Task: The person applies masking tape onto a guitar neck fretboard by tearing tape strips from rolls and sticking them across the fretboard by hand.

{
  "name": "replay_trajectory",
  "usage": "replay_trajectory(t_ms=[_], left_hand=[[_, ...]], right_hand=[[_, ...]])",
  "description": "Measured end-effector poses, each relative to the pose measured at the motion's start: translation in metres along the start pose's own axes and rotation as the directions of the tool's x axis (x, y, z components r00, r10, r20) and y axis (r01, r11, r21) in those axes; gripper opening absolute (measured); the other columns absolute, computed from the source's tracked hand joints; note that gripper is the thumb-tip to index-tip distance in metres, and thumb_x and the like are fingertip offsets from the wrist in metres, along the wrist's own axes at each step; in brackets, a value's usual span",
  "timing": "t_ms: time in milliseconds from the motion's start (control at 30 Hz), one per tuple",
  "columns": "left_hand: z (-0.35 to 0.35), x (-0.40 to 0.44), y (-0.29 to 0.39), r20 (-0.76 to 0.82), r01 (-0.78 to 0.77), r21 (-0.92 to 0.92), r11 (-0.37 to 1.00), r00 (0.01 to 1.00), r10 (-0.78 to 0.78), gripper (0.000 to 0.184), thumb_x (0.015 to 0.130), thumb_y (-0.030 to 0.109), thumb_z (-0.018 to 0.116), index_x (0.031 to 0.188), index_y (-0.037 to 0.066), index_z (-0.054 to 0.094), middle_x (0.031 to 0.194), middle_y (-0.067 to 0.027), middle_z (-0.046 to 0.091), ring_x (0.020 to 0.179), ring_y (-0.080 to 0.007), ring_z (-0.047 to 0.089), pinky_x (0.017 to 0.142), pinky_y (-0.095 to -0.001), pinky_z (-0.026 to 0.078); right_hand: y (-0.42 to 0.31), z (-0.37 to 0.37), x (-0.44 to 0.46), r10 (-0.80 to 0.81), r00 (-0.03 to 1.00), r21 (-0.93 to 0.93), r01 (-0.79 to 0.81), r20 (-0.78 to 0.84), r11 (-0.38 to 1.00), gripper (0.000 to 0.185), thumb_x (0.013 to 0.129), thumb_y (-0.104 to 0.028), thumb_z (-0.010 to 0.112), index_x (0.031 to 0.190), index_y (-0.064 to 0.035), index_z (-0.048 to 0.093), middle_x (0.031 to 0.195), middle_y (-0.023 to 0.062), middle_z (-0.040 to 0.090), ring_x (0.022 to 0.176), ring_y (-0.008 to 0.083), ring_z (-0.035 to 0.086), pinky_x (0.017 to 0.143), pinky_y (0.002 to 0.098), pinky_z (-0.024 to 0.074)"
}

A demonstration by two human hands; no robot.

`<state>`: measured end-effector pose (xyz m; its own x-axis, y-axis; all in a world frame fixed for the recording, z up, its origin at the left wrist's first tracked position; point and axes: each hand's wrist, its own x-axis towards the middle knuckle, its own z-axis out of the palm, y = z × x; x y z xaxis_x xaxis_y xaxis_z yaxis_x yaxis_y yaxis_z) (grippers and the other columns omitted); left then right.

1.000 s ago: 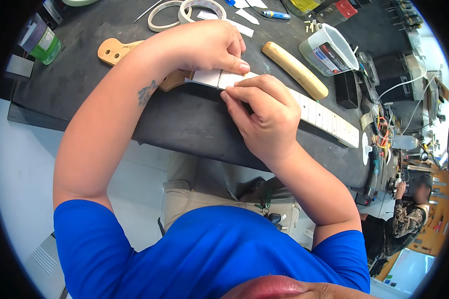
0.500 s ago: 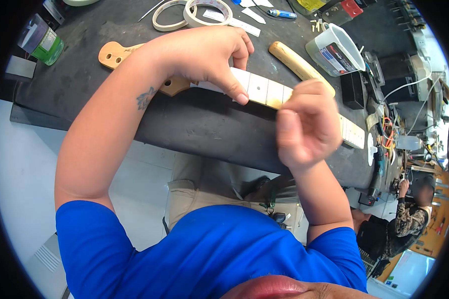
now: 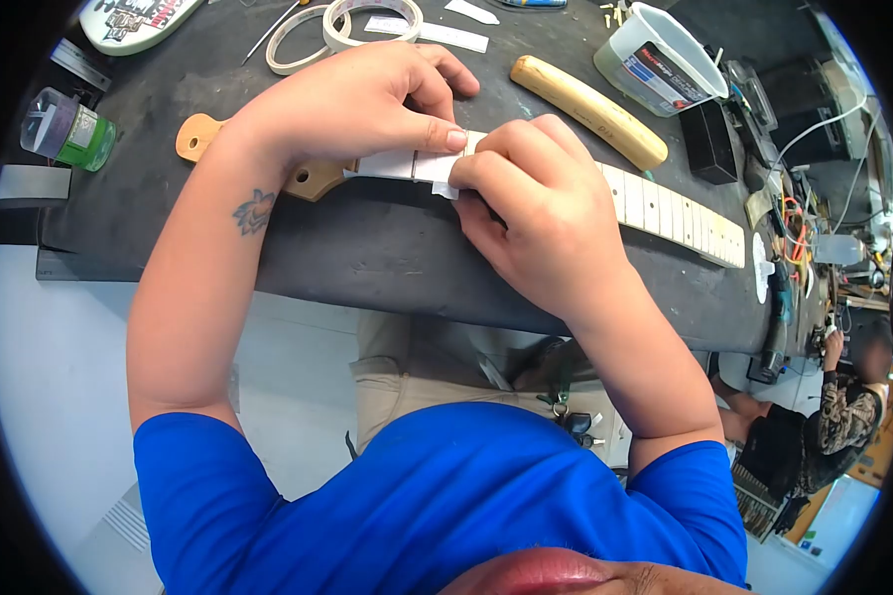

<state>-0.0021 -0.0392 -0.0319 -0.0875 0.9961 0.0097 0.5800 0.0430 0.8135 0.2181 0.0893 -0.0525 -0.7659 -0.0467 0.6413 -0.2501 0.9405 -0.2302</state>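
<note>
A guitar neck (image 3: pixel 677 218) lies across the bench with its headstock (image 3: pixel 196 137) to the left. White masking tape (image 3: pixel 387 165) covers part of its fretboard near the headstock, and a loose tape end sticks out at the near edge. My left hand (image 3: pixel 352 99) arches over the neck, thumb pressed on the taped fretboard and fingers curled past the far edge. Beside that thumb, my right hand (image 3: pixel 541 203) is closed at the neck's near edge, fingers pinched by the tape end; the fingertips are partly hidden.
Behind the neck lie a curved wooden block (image 3: pixel 585 111), tape rolls (image 3: pixel 375 22) and a ruler (image 3: pixel 437 35). A white tub (image 3: pixel 657 61) stands at the back right, a green-filled cup (image 3: pixel 74 129) at the left. Cables clutter the right side. A person (image 3: pixel 843 416) sits at far right.
My right hand has moved left and down onto the neck, closing by the tape end. My left thumb has shifted slightly. The view has shifted a little.
</note>
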Motion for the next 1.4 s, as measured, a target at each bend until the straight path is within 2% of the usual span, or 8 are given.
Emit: replay_trajectory(t_ms=[233,333,533,600,933,1033,1233,1400], left_hand=[[0.0006,0.0015,0.0026,-0.001,0.033,0.018,0.999,0.999,-0.033,0.031,0.099,0.029,0.084,0.095,-0.002,0.085,0.146,-0.0126,0.070,0.104,-0.0179,0.072,0.090,-0.0343,0.057],[-0.0002,0.0023,0.0008,0.007,0.037,0.028,0.999,0.999,-0.037,0.032,0.099,0.029,0.084,0.096,-0.002,0.086,0.148,-0.0137,0.071,0.104,-0.0188,0.073,0.090,-0.0354,0.057],[-0.0019,0.0045,-0.0003,0.032,0.014,0.033,0.999,0.999,-0.015,0.034,0.097,0.031,0.084,0.093,-0.003,0.086,0.153,-0.0188,0.069,0.109,-0.0229,0.075,0.093,-0.0371,0.059],[-0.0016,0.0046,0.0003,0.029,0.008,0.037,0.999,1.000,-0.010,0.034,0.096,0.031,0.084,0.093,-0.003,0.086,0.154,-0.0199,0.069,0.109,-0.0240,0.076,0.094,-0.0373,0.059],[-0.0011,0.0020,0.0033,0.007,0.041,0.015,0.999,0.999,-0.041,0.040,0.095,0.035,0.084,0.094,-0.005,0.086,0.154,-0.0192,0.069,0.107,-0.0241,0.076,0.090,-0.0369,0.060],[-0.0001,0.0009,0.0024,0.000,0.057,-0.004,0.998,0.998,-0.057,0.040,0.094,0.036,0.085,0.095,-0.005,0.086,0.153,-0.0187,0.069,0.107,-0.0242,0.076,0.089,-0.0367,0.061],[-0.0004,0.0009,0.0041,0.011,0.075,-0.021,0.997,0.997,-0.075,0.041,0.094,0.036,0.086,0.095,-0.005,0.086,0.153,-0.0192,0.069,0.108,-0.0249,0.077,0.089,-0.0365,0.061],[-0.0011,0.0016,0.0026,0.013,0.059,-0.016,0.998,0.998,-0.059,0.042,0.093,0.037,0.087,0.094,-0.005,0.086,0.152,-0.0201,0.069,0.108,-0.0260,0.077,0.089,-0.0367,0.061]], right_hand=[[-0.0017,-0.0033,-0.0041,-0.044,0.999,0.008,0.044,-0.011,0.999,0.027,0.067,0.003,0.091,0.088,-0.0074,0.078,0.083,0.0044,0.071,0.079,0.0256,0.068,0.069,0.0383,0.0563],[0.0006,0.0048,-0.0039,-0.052,0.998,0.014,0.052,-0.047,0.999,0.026,0.064,-0.001,0.087,0.083,-0.0113,0.072,0.082,0.0008,0.065,0.079,0.0244,0.062,0.069,0.0389,0.0550],[-0.0021,0.0031,-0.0018,-0.016,0.999,0.046,0.018,-0.037,0.999,0.030,0.063,0.003,0.088,0.085,-0.0105,0.073,0.084,0.0014,0.067,0.079,0.0250,0.063,0.069,0.0380,0.0549],[-0.0037,0.0002,-0.0006,-0.019,1.000,0.039,0.020,-0.024,0.999,0.026,0.068,0.005,0.090,0.087,-0.0076,0.076,0.084,0.0035,0.071,0.078,0.0240,0.065,0.069,0.0367,0.0547],[-0.0050,-0.0013,0.0016,0.022,1.000,0.054,-0.022,-0.002,0.998,0.022,0.073,0.008,0.087,0.088,-0.0046,0.077,0.085,0.0077,0.074,0.080,0.0245,0.070,0.071,0.0362,0.0556],[-0.0040,0.0037,0.0011,0.009,0.999,0.074,-0.006,-0.038,0.997,0.027,0.068,0.007,0.086,0.087,-0.0077,0.073,0.084,0.0037,0.069,0.076,0.0259,0.062,0.067,0.0380,0.0520],[-0.0029,0.0010,0.0009,-0.013,1.000,0.063,0.013,0.001,0.998,0.027,0.069,0.007,0.085,0.088,-0.0077,0.073,0.084,0.0037,0.069,0.075,0.0256,0.062,0.067,0.0376,0.0522],[-0.0037,0.0035,0.0004,0.019,0.998,0.082,-0.014,-0.057,0.997,0.028,0.068,0.007,0.087,0.089,-0.0071,0.073,0.085,0.0044,0.071,0.076,0.0258,0.063,0.068,0.0376,0.0530]])
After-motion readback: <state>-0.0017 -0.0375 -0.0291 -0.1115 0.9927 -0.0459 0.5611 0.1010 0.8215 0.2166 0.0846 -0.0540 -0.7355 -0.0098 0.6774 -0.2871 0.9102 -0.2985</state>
